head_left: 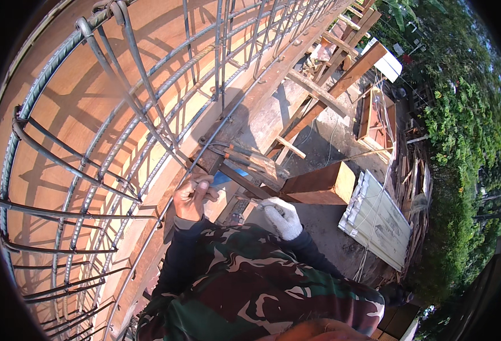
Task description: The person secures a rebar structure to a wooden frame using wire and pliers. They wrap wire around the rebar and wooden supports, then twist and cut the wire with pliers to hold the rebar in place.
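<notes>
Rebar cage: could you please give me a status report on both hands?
Bare left hand beside rebar cage, fingers curled. White-gloved right hand farther right; anything held unclear. Orange-handled tool lying ahead.

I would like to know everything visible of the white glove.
The white glove covers the person's right hand. It looks like knitted cloth, with greyish shading or soiling. Its fingers are curled, and its wrist end meets a dark sleeve. It is right of the bare left hand, beyond the camouflage clothing. Whether it grips anything is unclear.
</notes>
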Demonstrator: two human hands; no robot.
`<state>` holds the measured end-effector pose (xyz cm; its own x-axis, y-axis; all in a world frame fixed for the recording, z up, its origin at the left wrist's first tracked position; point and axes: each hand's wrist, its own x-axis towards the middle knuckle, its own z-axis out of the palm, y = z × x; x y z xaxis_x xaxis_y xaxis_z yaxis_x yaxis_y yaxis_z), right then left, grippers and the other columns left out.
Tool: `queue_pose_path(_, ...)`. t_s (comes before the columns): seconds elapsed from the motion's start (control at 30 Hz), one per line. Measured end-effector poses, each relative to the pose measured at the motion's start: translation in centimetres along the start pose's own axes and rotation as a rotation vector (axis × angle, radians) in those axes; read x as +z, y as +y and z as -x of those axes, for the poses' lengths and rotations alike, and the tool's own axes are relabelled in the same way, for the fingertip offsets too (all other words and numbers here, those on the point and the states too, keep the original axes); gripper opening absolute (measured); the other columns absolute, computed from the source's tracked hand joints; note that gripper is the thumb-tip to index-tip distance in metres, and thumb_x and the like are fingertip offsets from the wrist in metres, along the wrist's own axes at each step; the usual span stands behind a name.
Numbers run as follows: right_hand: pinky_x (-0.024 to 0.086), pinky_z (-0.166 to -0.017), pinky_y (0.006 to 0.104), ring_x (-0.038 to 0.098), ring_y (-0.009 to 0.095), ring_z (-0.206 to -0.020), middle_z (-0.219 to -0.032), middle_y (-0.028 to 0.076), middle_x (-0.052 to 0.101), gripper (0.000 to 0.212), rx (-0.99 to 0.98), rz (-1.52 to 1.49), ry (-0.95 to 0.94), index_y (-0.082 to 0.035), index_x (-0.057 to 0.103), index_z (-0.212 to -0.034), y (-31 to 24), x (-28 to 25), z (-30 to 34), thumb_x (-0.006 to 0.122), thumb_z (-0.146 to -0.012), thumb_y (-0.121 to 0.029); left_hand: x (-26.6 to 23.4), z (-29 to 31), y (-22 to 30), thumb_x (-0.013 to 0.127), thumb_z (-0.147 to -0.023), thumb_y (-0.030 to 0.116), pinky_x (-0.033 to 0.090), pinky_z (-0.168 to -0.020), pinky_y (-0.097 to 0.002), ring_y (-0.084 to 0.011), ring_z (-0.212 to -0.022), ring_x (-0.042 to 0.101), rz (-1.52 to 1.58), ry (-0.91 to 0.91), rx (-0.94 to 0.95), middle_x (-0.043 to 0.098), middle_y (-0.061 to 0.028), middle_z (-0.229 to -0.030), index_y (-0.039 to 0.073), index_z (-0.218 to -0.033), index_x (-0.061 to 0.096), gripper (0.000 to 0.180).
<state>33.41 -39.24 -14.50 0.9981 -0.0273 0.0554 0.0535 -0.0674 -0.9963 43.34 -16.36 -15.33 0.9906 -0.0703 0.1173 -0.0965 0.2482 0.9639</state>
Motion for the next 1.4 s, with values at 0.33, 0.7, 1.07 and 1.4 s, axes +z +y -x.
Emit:
queue_pose_path(0.33, 0.054, -0.060, 0.0340, 0.069, 0.027, -0.069, -0.080, 0.011, 0.071, 0.020, -0.345, 0.593, -0.186, -0.009, 0.071, -0.105, 2.8, 1.3, 0.8, 0.070, -0.087, -0.017, -3.8, 4.9, -0.1, 0.064, -0.097, 0.025, 0.058, -0.059, -0.0294, -0.0226, -0.066, 0.071, -0.011, 0.289, -0.289, 0.071, -0.0155, -0.077, -0.009, -0.095, 0.067, 0.034)
queue_pose_path(0.7, 0.054, -0.069, 0.0408, 0.069, 0.034, -0.080, -0.093, 0.014, 0.071, 0.025, -0.039, 0.681, -0.590, -0.010, 0.069, -0.110, 7.8, 4.1, -0.1, 0.064, -0.091, -0.027, -5.6, 10.0, -0.6, 0.061, -0.098, 0.019, 0.057, -0.060, -0.0308, -0.0264, -0.068, 0.072, 0.010, 0.194, -0.283, 0.071, -0.0189, -0.078, -0.010, -0.095, 0.068, 0.030)
queue_pose_path(1.07, 0.045, -0.058, 0.0214, 0.055, 0.005, -0.065, -0.082, 0.004, 0.064, 0.020, 0.209, -0.034, -0.605, 0.001, 0.059, -0.116, 2.9, 13.0, -1.3, 0.058, -0.098, -0.008, -6.7, 13.1, -1.6, 0.065, -0.095, 0.012, 0.049, -0.058, -0.0259, -0.0106, -0.064, 0.063, -0.179, 0.338, -0.127, 0.070, -0.0092, -0.077, -0.001, -0.100, 0.074, 0.016)
queue_pose_path(1.4, 0.051, -0.069, 0.0244, 0.061, 0.009, -0.077, -0.092, 0.007, 0.067, 0.019, -0.101, 0.008, -0.547, 0.003, 0.064, -0.111, 5.1, 15.5, -0.9, 0.065, -0.093, -0.003, -9.2, 14.7, 0.2, 0.069, -0.093, 0.011, 0.047, -0.058, -0.0247, -0.0082, -0.062, 0.057, -0.353, 0.620, -0.158, 0.065, -0.0033, -0.072, 0.002, -0.082, 0.065, 0.014)
